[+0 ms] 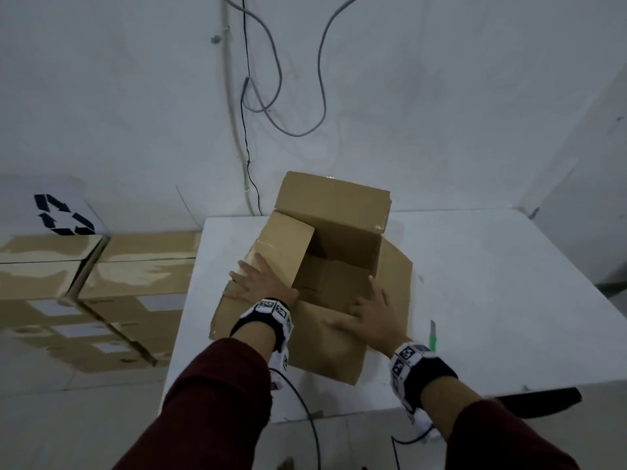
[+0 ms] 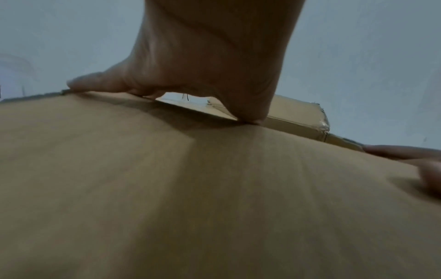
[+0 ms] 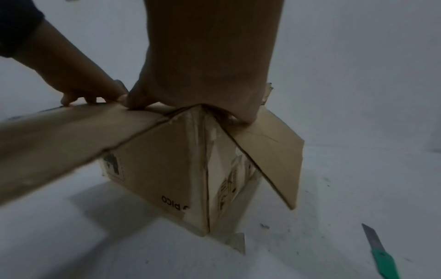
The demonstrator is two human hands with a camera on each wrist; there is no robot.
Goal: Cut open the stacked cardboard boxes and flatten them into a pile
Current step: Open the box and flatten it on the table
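Both hands lay flat and spread, gripping nothing. The left hand [image 1: 258, 283] pressed with straight fingers on the left flap [image 1: 271, 256] of the box [image 1: 339, 232]; the right hand [image 1: 369, 317] rested on the near flap [image 1: 325, 347], fingertips at the box's near right corner, where the right-wrist view showed the palm bearing down on the corner seam.

The box stood upright on the white table [image 1: 492, 283], top open, all four flaps folded outward, its bottom seemingly closed. It sat directly ahead of both hands, the opening just beyond the fingers.

The knife [image 1: 433, 337], green-handled with blade out, lay on the table just right of the box, its long axis pointing away from the person. It was nearer the right hand, so that hand looked the likelier one to take it for cutting the bottom.

More taped boxes [image 1: 101, 283] stood stacked left of the table.
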